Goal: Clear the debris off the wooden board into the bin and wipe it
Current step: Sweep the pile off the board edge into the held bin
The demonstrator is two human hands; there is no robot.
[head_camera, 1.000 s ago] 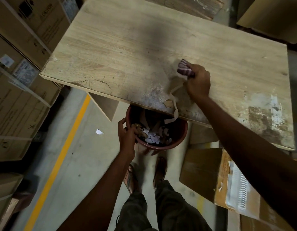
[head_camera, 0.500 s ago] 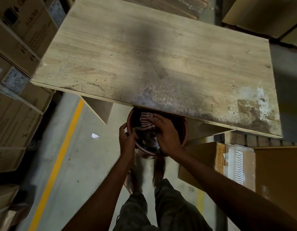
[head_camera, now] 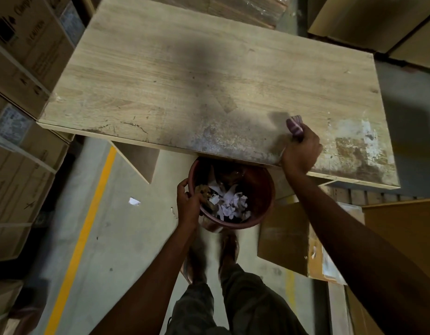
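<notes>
gripping a bunched striped cloth (head_camera: pixel 294 125), the right hand (head_camera: pixel 302 151) sits on the near edge of the board (head_camera: pixel 185 68). fingers are curled tight round the cloth, which sticks out just beyond the knuckles and touches the board surface. the left hand (head_camera: pixel 188 204) grips the rim of the bin (head_camera: pixel 262 187), thumb outside and fingers hooked inside. it holds the bin just under the board edge, below and to the left of the right hand.

bin contents: torn white paper (head_camera: pixel 229 201) and brownish bits, heaped in the bottom.

board state: no loose debris visible anywhere around the right hand. judgement: the clearing part looks done, or nearly so. what is left on the surface is grime: a grey scuffed band along the edge left of the right hand, and a white-and-brown stain (head_camera: pixel 354 146) just right of it. the far half looks cleaner, but a shadow covers its middle, so i cannot be sure.

judgement: wiping is the step in hand, somewhere early to middle. the stain to the right looks untouched. whether it is dirt or worn finish, i cannot tell.

note: one white scrap (head_camera: pixel 134 201) lies on the floor, well left of the left hand, outside the bin.
</notes>
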